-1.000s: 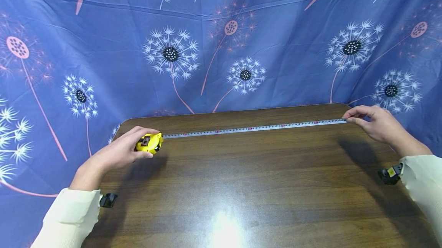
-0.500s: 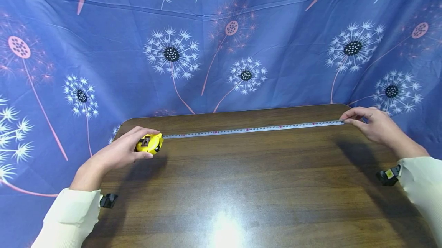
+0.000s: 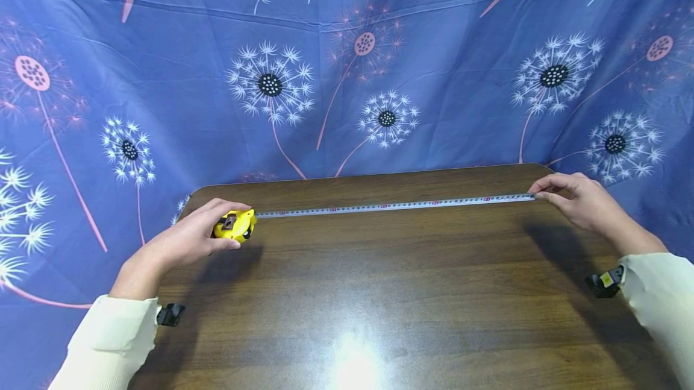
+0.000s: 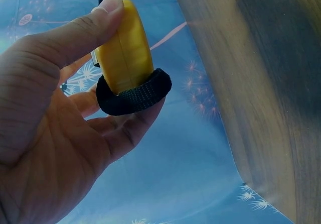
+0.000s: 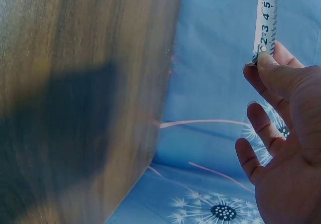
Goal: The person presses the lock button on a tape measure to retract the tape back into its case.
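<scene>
A yellow tape measure (image 3: 236,226) is held in my left hand (image 3: 187,234), thumb on one side and fingers on the other. In the left wrist view its yellow case (image 4: 128,48) stands on edge between thumb and fingers, with a black strap (image 4: 135,96) at its lower end. The silver blade (image 3: 390,206) runs out straight to the right, above the table. My right hand (image 3: 588,206) pinches the blade's hooked end between thumb and forefinger. Numbers on the blade (image 5: 267,20) show in the right wrist view, where the other fingers of that hand are loosely bent.
Below the blade lies a brown wooden table (image 3: 412,293) with rounded far corners and a bright glare near the front. A blue cloth (image 3: 461,76) with dandelion prints hangs behind it and along both sides. Each sleeve carries a small black device (image 3: 170,315) at the cuff.
My right hand has moved slightly left and toward the front, bringing the blade's end with it. The stretch of blade outside the case is a little shorter. My left hand has stayed in place.
</scene>
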The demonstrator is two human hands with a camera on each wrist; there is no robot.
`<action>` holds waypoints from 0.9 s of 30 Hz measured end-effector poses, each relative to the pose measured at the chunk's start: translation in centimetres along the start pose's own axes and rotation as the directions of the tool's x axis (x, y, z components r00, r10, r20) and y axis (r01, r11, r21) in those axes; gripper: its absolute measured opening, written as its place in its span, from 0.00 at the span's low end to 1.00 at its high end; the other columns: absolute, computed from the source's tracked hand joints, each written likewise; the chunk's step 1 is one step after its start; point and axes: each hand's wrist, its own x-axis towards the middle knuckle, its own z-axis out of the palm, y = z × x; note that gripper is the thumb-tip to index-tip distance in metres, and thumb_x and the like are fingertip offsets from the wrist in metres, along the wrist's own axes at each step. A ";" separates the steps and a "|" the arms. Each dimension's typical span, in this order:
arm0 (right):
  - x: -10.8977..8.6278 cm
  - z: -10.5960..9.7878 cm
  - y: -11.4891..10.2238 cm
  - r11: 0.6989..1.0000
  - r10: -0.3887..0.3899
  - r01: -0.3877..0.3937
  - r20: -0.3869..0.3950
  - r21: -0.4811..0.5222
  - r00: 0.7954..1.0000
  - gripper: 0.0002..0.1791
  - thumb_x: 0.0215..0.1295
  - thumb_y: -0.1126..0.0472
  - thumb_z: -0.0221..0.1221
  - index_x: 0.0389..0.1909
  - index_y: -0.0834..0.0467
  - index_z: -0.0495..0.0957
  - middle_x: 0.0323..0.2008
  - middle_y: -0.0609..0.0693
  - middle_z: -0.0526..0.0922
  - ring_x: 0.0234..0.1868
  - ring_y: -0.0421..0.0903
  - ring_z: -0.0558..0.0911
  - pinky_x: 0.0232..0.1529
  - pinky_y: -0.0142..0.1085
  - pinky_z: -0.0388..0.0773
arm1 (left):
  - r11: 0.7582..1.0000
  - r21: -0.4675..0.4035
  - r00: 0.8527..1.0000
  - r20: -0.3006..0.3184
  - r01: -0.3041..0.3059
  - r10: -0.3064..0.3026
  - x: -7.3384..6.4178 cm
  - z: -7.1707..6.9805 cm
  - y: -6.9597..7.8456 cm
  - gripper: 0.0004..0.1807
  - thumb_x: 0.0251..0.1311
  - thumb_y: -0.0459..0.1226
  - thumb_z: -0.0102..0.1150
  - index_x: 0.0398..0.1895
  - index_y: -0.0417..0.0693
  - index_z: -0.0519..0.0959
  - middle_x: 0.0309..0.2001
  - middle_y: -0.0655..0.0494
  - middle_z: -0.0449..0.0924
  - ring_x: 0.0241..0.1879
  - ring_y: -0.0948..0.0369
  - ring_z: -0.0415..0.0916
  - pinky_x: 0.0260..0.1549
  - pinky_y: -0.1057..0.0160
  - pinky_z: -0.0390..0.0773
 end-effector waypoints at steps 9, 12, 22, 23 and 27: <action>-0.6 0.5 -0.8 0.998 0.058 -0.058 -0.001 0.018 0.998 0.12 0.62 0.74 0.68 0.36 0.52 0.87 0.33 0.39 0.86 0.39 0.33 0.69 0.39 0.32 0.63 | 1.000 -0.002 0.999 0.023 0.024 -0.024 0.0 0.0 0.1 0.37 0.57 0.36 0.77 0.70 0.48 0.72 0.60 0.45 0.73 0.55 0.51 0.73 0.54 0.44 0.73; -0.8 0.6 -0.9 0.998 0.053 -0.053 0.001 0.021 0.999 0.12 0.62 0.74 0.68 0.37 0.53 0.87 0.34 0.41 0.86 0.40 0.34 0.69 0.40 0.33 0.63 | 1.000 -0.002 0.999 0.027 0.024 -0.023 0.0 0.0 0.1 0.37 0.57 0.36 0.77 0.70 0.48 0.72 0.60 0.44 0.73 0.56 0.50 0.73 0.54 0.44 0.73; -1.0 1.2 -1.3 0.998 0.042 -0.042 -0.005 0.036 0.999 0.11 0.62 0.73 0.69 0.38 0.53 0.87 0.36 0.44 0.87 0.41 0.35 0.69 0.41 0.36 0.63 | 0.999 -0.005 0.998 0.042 0.036 -0.036 0.0 -0.2 0.3 0.37 0.58 0.36 0.76 0.71 0.50 0.72 0.61 0.44 0.73 0.54 0.51 0.74 0.53 0.44 0.74; -1.0 1.2 -1.4 0.999 0.031 -0.031 -0.006 0.031 1.000 0.11 0.62 0.73 0.69 0.38 0.53 0.87 0.36 0.45 0.87 0.41 0.34 0.69 0.41 0.34 0.64 | 0.999 -0.004 0.999 0.041 0.033 -0.033 0.0 -0.1 0.3 0.37 0.58 0.36 0.76 0.71 0.50 0.72 0.61 0.44 0.73 0.54 0.51 0.74 0.53 0.44 0.74; -0.9 1.4 -1.6 0.999 0.010 -0.009 -0.009 0.036 1.000 0.12 0.62 0.74 0.68 0.38 0.53 0.87 0.36 0.46 0.87 0.42 0.32 0.71 0.40 0.27 0.67 | 1.000 -0.003 0.999 0.038 0.024 -0.024 0.0 0.0 0.3 0.37 0.57 0.35 0.76 0.70 0.49 0.72 0.60 0.44 0.73 0.53 0.51 0.74 0.52 0.45 0.75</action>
